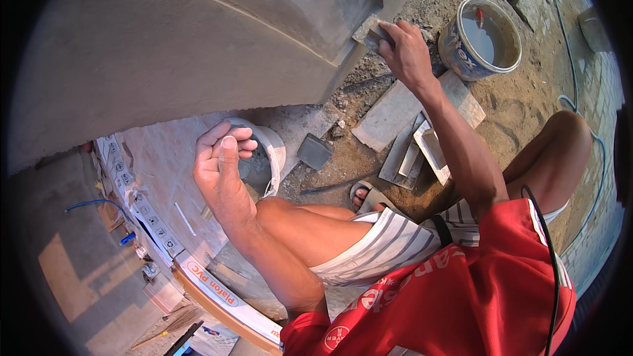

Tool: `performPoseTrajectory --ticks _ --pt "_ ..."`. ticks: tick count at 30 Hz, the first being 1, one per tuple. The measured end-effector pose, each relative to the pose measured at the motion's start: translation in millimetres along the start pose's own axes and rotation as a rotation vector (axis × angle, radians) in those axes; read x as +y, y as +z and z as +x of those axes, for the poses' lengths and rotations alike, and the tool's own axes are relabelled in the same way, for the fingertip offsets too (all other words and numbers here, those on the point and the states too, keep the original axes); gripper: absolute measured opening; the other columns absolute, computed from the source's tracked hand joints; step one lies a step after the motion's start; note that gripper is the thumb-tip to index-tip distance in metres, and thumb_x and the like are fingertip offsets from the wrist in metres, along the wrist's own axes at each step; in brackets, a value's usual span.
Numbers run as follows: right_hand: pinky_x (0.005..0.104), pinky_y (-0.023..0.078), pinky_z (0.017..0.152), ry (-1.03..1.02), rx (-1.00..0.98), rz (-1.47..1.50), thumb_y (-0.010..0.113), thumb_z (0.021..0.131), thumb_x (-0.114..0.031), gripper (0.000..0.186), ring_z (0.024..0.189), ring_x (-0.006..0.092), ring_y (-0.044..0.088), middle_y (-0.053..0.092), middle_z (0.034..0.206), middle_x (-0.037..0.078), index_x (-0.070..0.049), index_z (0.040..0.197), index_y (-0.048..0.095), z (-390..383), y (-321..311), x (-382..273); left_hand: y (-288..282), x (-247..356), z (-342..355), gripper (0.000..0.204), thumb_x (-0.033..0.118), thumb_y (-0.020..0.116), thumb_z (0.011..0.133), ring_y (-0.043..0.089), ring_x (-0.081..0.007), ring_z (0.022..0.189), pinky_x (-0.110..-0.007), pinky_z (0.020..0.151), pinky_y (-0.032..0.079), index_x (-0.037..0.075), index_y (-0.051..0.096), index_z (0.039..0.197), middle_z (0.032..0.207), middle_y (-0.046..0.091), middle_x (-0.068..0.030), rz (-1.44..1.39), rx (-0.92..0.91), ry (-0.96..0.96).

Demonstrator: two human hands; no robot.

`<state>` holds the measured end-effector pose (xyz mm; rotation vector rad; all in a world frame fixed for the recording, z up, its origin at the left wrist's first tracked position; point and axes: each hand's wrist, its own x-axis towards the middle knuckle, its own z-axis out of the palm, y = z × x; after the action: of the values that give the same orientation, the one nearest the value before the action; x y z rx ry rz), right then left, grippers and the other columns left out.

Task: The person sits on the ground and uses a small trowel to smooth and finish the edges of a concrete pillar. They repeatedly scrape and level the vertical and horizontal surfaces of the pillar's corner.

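Observation:
My right hand point(410, 56) grips a small flat rectangular plastering float point(366, 31), smeared with grey mortar. The float rests against the lower corner edge of a grey plastered wall point(217, 39). My left hand point(224, 161) is raised, its fingers loosely curled and the thumb upright, with nothing visible in it. Beneath the left hand stands a round white bucket point(271, 151) with grey contents, partly hidden by the hand. A dark grey square block point(315, 151) lies on the ground beside that bucket.
A water-filled bucket point(460, 36) stands on sandy ground beyond my right forearm. Boards point(388, 117) and a metal-looking rectangular frame point(430, 151) lie beneath that forearm. Long printed panel packaging point(224, 293) curves along the left. A hose point(573, 86) runs along the far right.

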<state>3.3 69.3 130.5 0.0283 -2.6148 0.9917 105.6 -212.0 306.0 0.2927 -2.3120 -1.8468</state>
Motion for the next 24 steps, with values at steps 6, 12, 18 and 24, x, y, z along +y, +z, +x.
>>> performPoseTrajectory --ticks 6,12,18,24 --pt "0.0412 0.048 0.083 -0.011 -0.100 0.011 0.059 0.076 -0.010 0.036 0.092 0.0309 0.055 0.059 0.096 0.013 -0.005 0.111 0.065 -0.1 1.7 -3.5 0.1 0.2 0.4 0.025 0.013 0.057 0.095 0.062 -0.0169 0.079 -0.028 0.074 0.050 -0.005 0.055 0.113 0.094 0.066 -0.0143 -0.011 -0.013 0.005" --pt "0.0409 0.047 0.084 -0.046 -0.220 0.070 0.061 0.076 -0.009 0.038 0.093 0.0309 0.055 0.058 0.093 0.013 -0.004 0.114 0.064 -14.1 -4.6 -21.9 3.7 1.8 0.1 0.028 0.016 0.061 0.092 0.060 -0.0144 0.076 -0.027 0.073 0.050 -0.006 0.056 0.109 0.088 0.067 -0.0131 -0.027 0.020 0.009" --pt "0.0410 0.048 0.086 0.013 -0.071 0.031 0.060 0.076 -0.009 0.037 0.095 0.0313 0.055 0.059 0.097 0.013 -0.005 0.113 0.065 0.4 -9.8 -3.1 2.0 2.3 -0.5 0.027 0.014 0.059 0.094 0.061 -0.0154 0.078 -0.027 0.073 0.049 -0.005 0.055 0.112 0.092 0.066 -0.0134 -0.008 -0.001 0.002" --pt "0.0412 0.047 0.085 0.007 -0.035 0.022 0.062 0.079 -0.011 0.037 0.093 0.0328 0.058 0.060 0.094 0.015 -0.003 0.115 0.063 14.1 -12.2 13.3 5.7 4.4 0.5 0.028 0.015 0.060 0.093 0.060 -0.0151 0.077 -0.027 0.073 0.049 -0.006 0.056 0.110 0.090 0.066 -0.0131 -0.013 0.005 0.004"
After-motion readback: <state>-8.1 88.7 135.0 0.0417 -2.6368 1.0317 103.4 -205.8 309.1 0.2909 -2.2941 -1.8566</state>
